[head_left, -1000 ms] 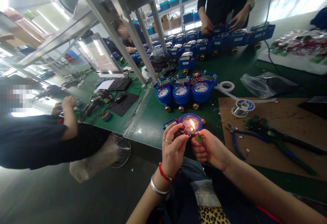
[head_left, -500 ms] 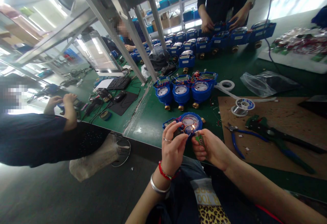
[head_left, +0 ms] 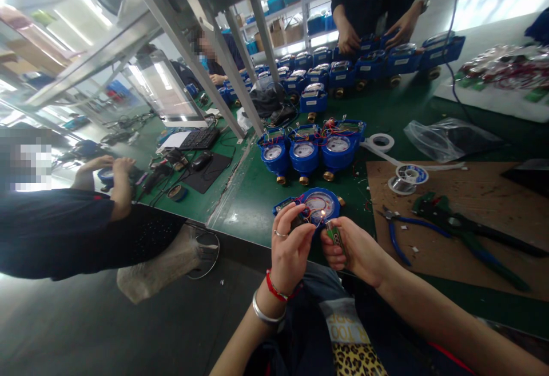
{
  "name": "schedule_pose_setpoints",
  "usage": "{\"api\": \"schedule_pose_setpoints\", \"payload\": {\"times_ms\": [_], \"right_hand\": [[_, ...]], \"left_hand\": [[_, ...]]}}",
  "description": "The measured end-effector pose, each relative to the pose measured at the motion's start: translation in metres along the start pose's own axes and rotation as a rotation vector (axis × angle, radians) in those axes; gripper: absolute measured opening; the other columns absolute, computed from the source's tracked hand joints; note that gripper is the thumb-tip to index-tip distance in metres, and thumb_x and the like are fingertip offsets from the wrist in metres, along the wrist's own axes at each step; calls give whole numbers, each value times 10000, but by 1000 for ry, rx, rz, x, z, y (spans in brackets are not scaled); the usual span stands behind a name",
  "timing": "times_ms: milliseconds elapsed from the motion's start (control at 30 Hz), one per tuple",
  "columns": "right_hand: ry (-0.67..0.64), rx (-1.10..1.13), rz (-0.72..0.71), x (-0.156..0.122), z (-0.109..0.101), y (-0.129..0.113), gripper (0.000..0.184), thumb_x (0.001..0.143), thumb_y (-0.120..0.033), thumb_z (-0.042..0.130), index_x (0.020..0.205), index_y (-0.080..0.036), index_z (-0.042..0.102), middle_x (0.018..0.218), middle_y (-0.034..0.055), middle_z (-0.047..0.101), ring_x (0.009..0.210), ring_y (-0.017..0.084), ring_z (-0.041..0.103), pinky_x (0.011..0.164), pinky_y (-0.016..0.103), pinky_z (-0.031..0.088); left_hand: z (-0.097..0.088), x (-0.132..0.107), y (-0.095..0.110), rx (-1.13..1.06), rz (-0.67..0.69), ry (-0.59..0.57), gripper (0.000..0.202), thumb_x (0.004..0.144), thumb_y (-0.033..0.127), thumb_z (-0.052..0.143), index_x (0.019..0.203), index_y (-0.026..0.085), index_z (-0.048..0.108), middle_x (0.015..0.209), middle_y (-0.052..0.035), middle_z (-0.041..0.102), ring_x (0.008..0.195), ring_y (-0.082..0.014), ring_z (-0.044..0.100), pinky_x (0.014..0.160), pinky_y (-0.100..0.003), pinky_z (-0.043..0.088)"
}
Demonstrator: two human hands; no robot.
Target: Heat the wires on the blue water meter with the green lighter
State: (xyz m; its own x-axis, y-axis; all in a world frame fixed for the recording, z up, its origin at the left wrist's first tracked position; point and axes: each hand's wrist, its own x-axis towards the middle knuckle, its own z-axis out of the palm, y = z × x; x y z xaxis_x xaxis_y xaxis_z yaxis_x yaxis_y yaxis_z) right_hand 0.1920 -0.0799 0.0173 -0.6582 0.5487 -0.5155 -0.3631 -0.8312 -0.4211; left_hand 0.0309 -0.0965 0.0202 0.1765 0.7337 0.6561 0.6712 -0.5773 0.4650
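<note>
The green table (head_left: pixel 386 107) carries many things; a blue water meter (head_left: pixel 319 204) lies at its near edge, just beyond both hands. The left hand (head_left: pixel 291 250) pinches the meter's thin wires (head_left: pixel 305 214) from the left. The right hand (head_left: pixel 354 250) closes around a green lighter (head_left: pixel 333 234) — upright, its small flame (head_left: pixel 322 214) touching the wires. Three more meters (head_left: pixel 305 153) stand behind; blue pliers (head_left: pixel 397 230) lie to the right, well apart — nothing blocks.

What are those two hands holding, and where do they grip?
The right hand holds a green lighter by its body, with a small flame at the top. The left hand pinches thin wires at the blue water meter with its fingertips.
</note>
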Motion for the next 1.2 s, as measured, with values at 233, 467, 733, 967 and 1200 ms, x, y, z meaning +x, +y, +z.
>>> {"api": "schedule_pose_setpoints", "payload": {"times_ms": [233,467,733,967,1200], "right_hand": [[-11,-17,1,-1,2,1,350,851,-428,339,641,-168,443,501,-52,300,415,61,255,439,200,215],[-10,-32,9,-2,4,1,367,864,-428,315,632,-170,434,499,-50,301,412,63,262,438,199,216],[2,-49,8,-4,7,1,386,878,-423,282,633,-169,439,500,-53,295,412,61,255,442,198,219],[13,-75,14,-5,11,0,397,889,-409,259,619,-170,423,501,-50,292,411,62,262,437,196,217],[6,-78,2,-4,8,0,392,884,-428,276,629,-171,426,498,-52,296,413,62,260,439,194,217]], "left_hand": [[0,0,1,3,-7,-3,141,857,92,597,926,207,643,1275,-74,564,1264,-241,477,1034,-491,447],[1,0,0,-18,-5,0,156,849,78,608,936,202,641,1278,-75,560,1265,-241,473,1039,-488,442],[1,-1,0,-25,0,8,160,841,71,617,932,200,639,1277,-75,558,1264,-240,475,1040,-484,442],[1,0,0,-32,-6,3,173,838,60,618,938,200,637,1284,-74,554,1270,-241,468,1047,-484,433],[1,0,0,-38,-3,3,176,835,56,621,939,197,637,1275,-76,557,1264,-237,473,1046,-482,435]]}}
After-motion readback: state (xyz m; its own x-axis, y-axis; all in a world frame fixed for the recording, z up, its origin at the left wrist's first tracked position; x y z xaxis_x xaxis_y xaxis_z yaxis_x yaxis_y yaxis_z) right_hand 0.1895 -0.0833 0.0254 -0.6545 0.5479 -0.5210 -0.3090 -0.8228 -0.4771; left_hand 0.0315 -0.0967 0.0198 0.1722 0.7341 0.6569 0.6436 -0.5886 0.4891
